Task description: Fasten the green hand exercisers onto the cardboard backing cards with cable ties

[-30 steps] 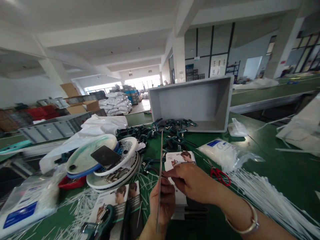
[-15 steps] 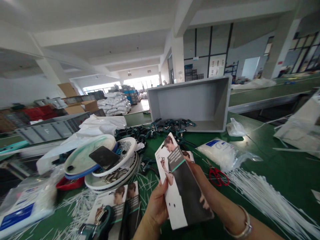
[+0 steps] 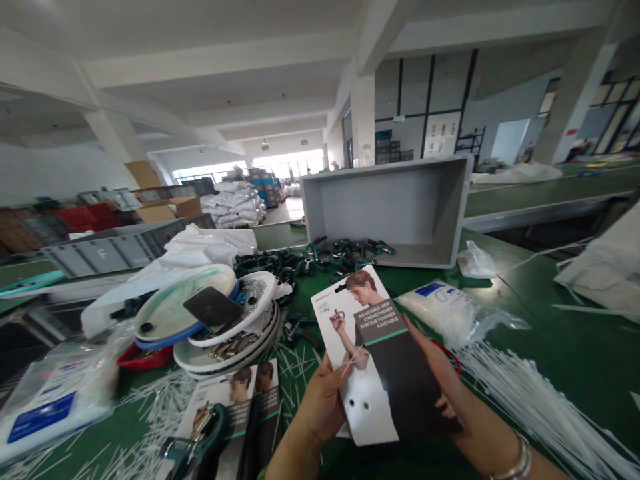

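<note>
My left hand (image 3: pixel 320 400) is closed on the left edge of a printed grip-strengthener packaging card (image 3: pixel 415 380), thumb on its front. My right hand (image 3: pixel 440 373) grips the right edge, its fingers mostly hidden behind. Two small round holes show in the white lower part of the card. A thin white strip, perhaps a cable tie, crosses the card near my left thumb. Left of my hands, a dark green hand grip strengthener (image 3: pixel 200 440) lies on more printed cards (image 3: pixel 240 387).
A grey crate (image 3: pixel 385 207) lies on its side behind a heap of grip strengtheners (image 3: pixel 280 263). To the right are loose white cable ties (image 3: pixel 530 393), a bagged bundle (image 3: pixel 445 310) and partly hidden red scissors (image 3: pixel 450 353). Lids and trays with metal parts (image 3: pixel 260 293) stand left.
The card has turned to face me more squarely and shifted slightly right. The right hand has moved from behind the card to its right edge, now covering much of the scissors.
</note>
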The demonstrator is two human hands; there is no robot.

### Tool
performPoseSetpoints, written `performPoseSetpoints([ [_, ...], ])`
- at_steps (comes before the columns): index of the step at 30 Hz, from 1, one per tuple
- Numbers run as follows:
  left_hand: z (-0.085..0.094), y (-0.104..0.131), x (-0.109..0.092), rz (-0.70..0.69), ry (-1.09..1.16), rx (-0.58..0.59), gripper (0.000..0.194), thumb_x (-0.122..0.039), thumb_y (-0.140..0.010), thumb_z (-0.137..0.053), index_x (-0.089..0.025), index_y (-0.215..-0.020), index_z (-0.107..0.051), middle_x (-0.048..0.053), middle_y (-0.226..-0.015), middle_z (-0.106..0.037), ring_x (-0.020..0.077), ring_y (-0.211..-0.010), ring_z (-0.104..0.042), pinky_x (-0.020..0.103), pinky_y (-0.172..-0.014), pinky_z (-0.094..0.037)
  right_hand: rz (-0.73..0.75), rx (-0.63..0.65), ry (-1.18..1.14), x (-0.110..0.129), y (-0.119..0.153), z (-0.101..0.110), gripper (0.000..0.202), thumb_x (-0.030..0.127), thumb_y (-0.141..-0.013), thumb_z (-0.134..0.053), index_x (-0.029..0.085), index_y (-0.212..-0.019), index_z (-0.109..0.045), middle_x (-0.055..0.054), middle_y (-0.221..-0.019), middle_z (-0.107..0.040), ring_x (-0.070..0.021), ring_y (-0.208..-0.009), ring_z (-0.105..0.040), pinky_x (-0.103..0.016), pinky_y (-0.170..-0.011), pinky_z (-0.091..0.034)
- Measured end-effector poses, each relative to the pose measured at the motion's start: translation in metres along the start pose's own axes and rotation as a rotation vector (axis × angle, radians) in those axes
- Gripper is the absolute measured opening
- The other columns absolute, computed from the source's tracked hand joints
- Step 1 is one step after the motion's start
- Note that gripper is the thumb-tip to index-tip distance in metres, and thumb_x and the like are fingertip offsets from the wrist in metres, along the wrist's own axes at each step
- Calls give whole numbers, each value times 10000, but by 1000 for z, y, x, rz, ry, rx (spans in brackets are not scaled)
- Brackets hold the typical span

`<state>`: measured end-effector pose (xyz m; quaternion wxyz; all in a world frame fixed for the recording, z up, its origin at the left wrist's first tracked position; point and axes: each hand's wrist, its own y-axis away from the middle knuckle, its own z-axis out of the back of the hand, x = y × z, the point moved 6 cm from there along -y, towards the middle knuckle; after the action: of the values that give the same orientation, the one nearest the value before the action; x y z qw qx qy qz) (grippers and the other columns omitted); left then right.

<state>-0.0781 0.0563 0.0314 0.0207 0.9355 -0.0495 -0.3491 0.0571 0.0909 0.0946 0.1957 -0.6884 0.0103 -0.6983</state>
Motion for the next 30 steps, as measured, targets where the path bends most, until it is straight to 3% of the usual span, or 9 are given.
performPoseSetpoints([
  [4,6,-1,-3,-22,-76,-64,681,-205,-650,-729,-249,-1263,-436,42,-904,-684,190,-755,-636,299,-717,-457,130,-109,121,14,-1,24,341,402,-873,-450,255,-1169,-532,-61,-1233,-527,-247,-1140,-473,-404,-888,-433],
  [6,5,-1,-6,-22,-138,-81,692,-238,-682,-709,-262,-1299,-396,54,-942,-683,194,-744,-641,298,-692,-462,297,-93,335,30,0,27,339,375,-827,-526,294,-1155,-554,-36,-1307,-474,-262,-1225,-383,-436,-973,-346],
  [10,-3,1,-10,-25,-263,-66,632,-283,-700,-691,-243,-1275,-433,62,-939,-683,206,-731,-640,294,-664,-462,723,163,1030,46,8,-8,268,203,-804,-543,274,-1048,-629,-69,-1291,-498,-278,-1189,-409,-493,-968,-282],
  [15,-4,3,-12,-13,-305,-91,587,-263,-692,-694,-221,-1231,-465,55,-919,-681,215,-767,-636,290,-682,-459,821,197,1046,38,7,-26,194,168,-833,-494,241,-918,-652,-37,-1042,-655,-218,-986,-535,-422,-881,-337],
  [20,-3,3,-17,-10,-270,-91,487,-267,-678,-704,-188,-1124,-525,52,-851,-682,217,-753,-637,287,-674,-458,760,203,760,38,6,-22,179,166,-849,-458,230,-873,-624,-24,-915,-675,-171,-876,-580,-342,-788,-414],
  [23,-4,-3,-21,-26,-261,-123,434,-270,-664,-710,-171,-1053,-544,54,-832,-681,200,-708,-634,290,-661,-462,692,193,653,38,4,-8,199,238,-831,-519,234,-1020,-583,-48,-1020,-644,-178,-955,-565,-321,-810,-438],
  [27,3,-19,-26,-1,-306,-213,518,-257,-598,-743,-146,-1055,-525,77,-823,-688,199,-643,-635,324,-645,-475,394,-155,797,20,-5,62,306,341,-832,-498,200,-1098,-556,-77,-978,-636,-171,-773,-593,-288,-663,-466],
  [28,5,-24,-27,2,-334,-217,549,-252,-580,-752,-144,-1066,-520,76,-812,-689,202,-645,-637,327,-647,-475,300,-161,918,10,-6,79,257,339,-838,-474,196,-1011,-600,-70,-897,-649,-166,-698,-591,-289,-632,-459],
  [30,11,-37,-30,-8,-397,-206,616,-240,-544,-770,-137,-1093,-511,65,-784,-688,202,-656,-637,324,-657,-473,58,50,1232,-20,-4,103,215,304,-821,-471,202,-867,-654,-71,-837,-661,-190,-703,-607,-314,-644,-452],
])
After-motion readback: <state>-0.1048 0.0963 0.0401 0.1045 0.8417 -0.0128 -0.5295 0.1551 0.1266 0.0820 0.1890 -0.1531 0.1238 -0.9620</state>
